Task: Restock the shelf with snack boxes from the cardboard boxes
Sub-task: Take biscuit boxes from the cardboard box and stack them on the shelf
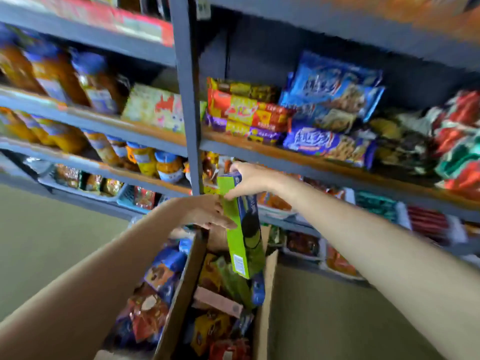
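A green snack box [241, 229] is held upright above the open cardboard box [265, 294], gripped near its top by the right hand [249, 181] and touched at its side by the straight fingers of the left hand [207, 211]. The dark shelf upright [188, 100] stands just behind it. Blue cookie packs [335, 105] are stacked on the shelf [311, 162] above, and jars [166, 167] are lined up at left.

Blurred labels, cut-off boxes

Above the right hand [250, 181], packet [335, 84] print is unreadable; below it, the cardboard box [265, 294] leaves the bottom edge.
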A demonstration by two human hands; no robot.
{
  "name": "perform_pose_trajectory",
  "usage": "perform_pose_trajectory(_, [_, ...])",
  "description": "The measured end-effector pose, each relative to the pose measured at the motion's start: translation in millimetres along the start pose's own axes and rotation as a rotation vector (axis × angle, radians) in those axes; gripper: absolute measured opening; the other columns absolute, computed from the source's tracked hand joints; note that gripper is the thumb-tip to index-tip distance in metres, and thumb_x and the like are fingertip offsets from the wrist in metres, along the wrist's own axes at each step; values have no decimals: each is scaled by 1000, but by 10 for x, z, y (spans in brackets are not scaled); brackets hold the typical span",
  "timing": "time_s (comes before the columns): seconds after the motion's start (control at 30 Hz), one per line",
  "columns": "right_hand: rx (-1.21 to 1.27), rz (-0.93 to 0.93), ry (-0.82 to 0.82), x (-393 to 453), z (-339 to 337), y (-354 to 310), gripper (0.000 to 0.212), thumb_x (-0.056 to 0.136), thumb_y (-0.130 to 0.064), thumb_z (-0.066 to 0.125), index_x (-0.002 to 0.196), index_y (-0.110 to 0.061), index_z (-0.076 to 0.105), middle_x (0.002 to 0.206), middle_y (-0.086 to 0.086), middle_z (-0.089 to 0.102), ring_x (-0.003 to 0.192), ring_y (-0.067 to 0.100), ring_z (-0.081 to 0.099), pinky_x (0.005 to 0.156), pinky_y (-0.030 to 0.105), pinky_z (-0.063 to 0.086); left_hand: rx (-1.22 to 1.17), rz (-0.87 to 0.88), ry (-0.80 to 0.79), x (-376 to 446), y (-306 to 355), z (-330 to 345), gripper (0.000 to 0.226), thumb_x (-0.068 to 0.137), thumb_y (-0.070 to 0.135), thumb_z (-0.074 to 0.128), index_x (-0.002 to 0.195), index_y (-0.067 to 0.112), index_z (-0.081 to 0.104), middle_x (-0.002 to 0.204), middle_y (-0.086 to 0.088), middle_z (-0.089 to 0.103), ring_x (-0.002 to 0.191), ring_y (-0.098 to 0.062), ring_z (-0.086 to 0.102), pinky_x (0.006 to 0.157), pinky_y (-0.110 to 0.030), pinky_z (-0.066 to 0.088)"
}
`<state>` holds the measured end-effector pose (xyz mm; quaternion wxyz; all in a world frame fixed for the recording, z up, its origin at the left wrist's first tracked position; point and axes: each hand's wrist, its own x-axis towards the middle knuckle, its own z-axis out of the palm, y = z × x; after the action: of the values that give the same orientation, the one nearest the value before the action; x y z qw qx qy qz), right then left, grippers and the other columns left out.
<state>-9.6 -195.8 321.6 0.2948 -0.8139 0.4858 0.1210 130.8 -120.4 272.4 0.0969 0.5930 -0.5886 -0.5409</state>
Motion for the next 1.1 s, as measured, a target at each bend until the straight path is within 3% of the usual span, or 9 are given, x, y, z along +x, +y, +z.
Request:
perform_pose_trajectory(0.2, [-208,-28,222,-1378,-1768,-890,44,89,-58,47,103,-17,50,117,5,54,112,24,51,77,26,40,-16,267,130,-953,1682,-760,76,47,51,72,114,20,52,103,-5,59,94,-19,59,79,-33,46])
perform_pose_trajectory(0.3, [-103,-113,310,-1993,-2356,-1109,58,86,-54,56,127,-14,49,124,2,51,114,20,53,92,30,49,-9,397,131,-1390,2319,-1023,50,59,39,75,103,25,54,93,0,56,88,-12,53,80,-34,44])
perform_pose_trajectory(0.37, [-83,-149,428,-2326,-2684,-1193,66,79,-51,66,129,-11,49,118,3,53,100,19,59,75,33,57,17,462,155,-1607,2685,-1214,40,61,34,74,94,18,56,76,9,56,74,-4,53,71,-22,47])
perform_pose_trajectory(0.43, [37,-230,552,-2584,-2985,-1215,50,76,-42,73,107,-5,56,94,10,56,79,18,62,61,34,59,-17,522,165,-1798,2991,-1382,25,70,19,71,92,16,61,75,14,67,73,2,60,70,-13,48])
perform_pose_trajectory(0.53, [390,-353,749,-2925,-3440,-1159,40,79,-29,73,103,-3,56,89,20,57,74,19,64,60,39,60,42,603,310,-2045,3294,-1607,69,61,36,81,116,3,57,117,-14,65,100,-17,59,91,-32,44])
perform_pose_trajectory(0.7, [783,-472,925,-3362,-4105,-756,23,87,-29,64,95,-7,64,68,1,71,58,10,67,49,19,53,16,717,630,-2231,3752,-1935,21,80,23,69,97,28,58,89,-1,63,82,-14,59,67,-17,49])
perform_pose_trajectory(0.9, [1171,-376,946,-3309,-4696,-106,51,76,-38,75,116,-9,60,114,15,56,66,21,66,48,28,54,-494,913,646,-2049,4585,-2072,9,93,10,52,85,11,54,83,-18,63,64,-19,70,63,-24,56])
perform_pose_trajectory(1.0, [1144,-278,899,-3237,-4937,199,32,89,-39,59,97,-8,65,72,12,71,48,20,66,38,24,50,-535,928,653,-1775,5025,-2076,16,95,9,49,81,7,56,51,-5,64,44,-7,63,51,-14,52])
perform_pose_trajectory(1.1, [1080,-222,875,-3181,-5148,426,33,96,-33,46,82,-7,60,48,7,65,36,17,61,31,20,45,-449,913,614,-1459,5379,-2116,16,94,21,53,84,11,59,61,-2,59,52,-7,55,48,-11,47])
